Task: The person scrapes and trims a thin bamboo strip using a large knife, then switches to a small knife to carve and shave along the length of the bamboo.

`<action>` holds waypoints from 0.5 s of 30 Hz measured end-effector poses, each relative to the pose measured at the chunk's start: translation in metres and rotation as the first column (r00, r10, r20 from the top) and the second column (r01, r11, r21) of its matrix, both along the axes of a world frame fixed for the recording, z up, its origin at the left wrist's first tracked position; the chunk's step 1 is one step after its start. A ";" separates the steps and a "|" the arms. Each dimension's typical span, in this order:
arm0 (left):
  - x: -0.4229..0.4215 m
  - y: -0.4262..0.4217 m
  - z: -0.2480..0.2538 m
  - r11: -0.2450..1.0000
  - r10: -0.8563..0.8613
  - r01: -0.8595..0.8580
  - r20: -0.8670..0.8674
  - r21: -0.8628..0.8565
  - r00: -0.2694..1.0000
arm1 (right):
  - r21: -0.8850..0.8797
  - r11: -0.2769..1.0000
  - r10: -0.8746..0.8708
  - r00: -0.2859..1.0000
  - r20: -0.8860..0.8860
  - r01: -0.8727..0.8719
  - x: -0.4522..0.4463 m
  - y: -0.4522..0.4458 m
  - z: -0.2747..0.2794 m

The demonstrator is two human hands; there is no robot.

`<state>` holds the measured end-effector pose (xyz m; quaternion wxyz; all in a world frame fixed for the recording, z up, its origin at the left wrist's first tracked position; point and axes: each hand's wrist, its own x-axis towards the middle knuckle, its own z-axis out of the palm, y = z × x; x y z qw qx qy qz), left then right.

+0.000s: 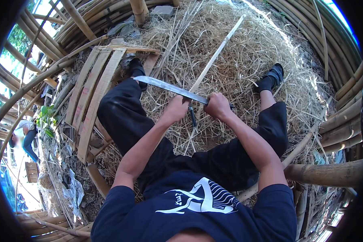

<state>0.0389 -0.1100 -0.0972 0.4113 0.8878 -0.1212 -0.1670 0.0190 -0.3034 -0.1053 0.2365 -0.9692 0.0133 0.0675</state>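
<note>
A long machete lies across the view in front of me, its blade pointing to the left. My right hand is closed around its handle end. My left hand is closed on a long pale bamboo strip, just below the blade. From there the strip runs away from me to the upper right over the straw, and the blade crosses it close to my left fingers. Between my hands, a slender dark object hangs or lies below the blade; its kind is unclear.
Dry straw shavings cover the ground between my outstretched legs. A slatted wooden crate stands by my left leg. Bamboo poles are stacked on the right, with more around the edges. Another person bends over at far left.
</note>
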 end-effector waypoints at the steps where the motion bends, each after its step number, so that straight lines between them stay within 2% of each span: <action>1: -0.001 0.001 -0.003 0.998 0.008 -0.008 0.006 -0.060 1.000 | -0.006 1.000 0.003 1.000 0.015 -0.003 0.002 -0.002 -0.001; 2: -0.005 0.002 -0.006 0.993 0.017 -0.016 0.010 -0.119 1.000 | -0.007 1.000 0.000 1.000 0.016 0.000 0.007 -0.006 -0.005; 4: -0.019 0.007 0.003 0.996 0.011 -0.011 0.000 -0.085 1.000 | -0.013 0.995 -0.098 0.995 -0.020 0.098 0.019 -0.016 -0.009; 6: -0.035 0.014 0.005 0.993 0.039 -0.040 -0.011 -0.115 0.999 | -0.020 0.977 -0.214 0.973 -0.085 0.213 0.025 -0.030 0.001; 8: -0.054 0.028 0.002 0.997 0.029 -0.028 0.002 -0.075 1.000 | 0.000 0.930 -0.365 0.921 -0.133 0.368 0.039 -0.058 -0.009; 9: -0.063 0.035 0.006 0.996 0.028 -0.034 -0.065 -0.087 0.997 | -0.031 0.912 -0.410 0.904 -0.121 0.410 0.041 -0.066 -0.002; 10: -0.067 0.041 0.010 0.994 0.027 -0.040 -0.131 -0.098 0.991 | -0.055 0.903 -0.430 0.892 -0.138 0.427 0.045 -0.075 -0.004; 11: -0.070 0.044 0.014 0.999 0.009 -0.013 -0.075 -0.047 0.997 | -0.065 0.913 -0.408 0.909 -0.087 0.403 0.044 -0.075 -0.009; 13: -0.067 0.048 0.017 0.998 0.042 -0.046 -0.097 -0.040 0.994 | -0.081 0.922 -0.383 0.923 -0.035 0.379 0.037 -0.066 -0.004; 15: -0.060 0.047 0.016 0.996 0.073 -0.079 -0.118 -0.042 0.990 | 0.034 0.951 -0.298 0.939 -0.173 0.308 0.029 -0.043 -0.002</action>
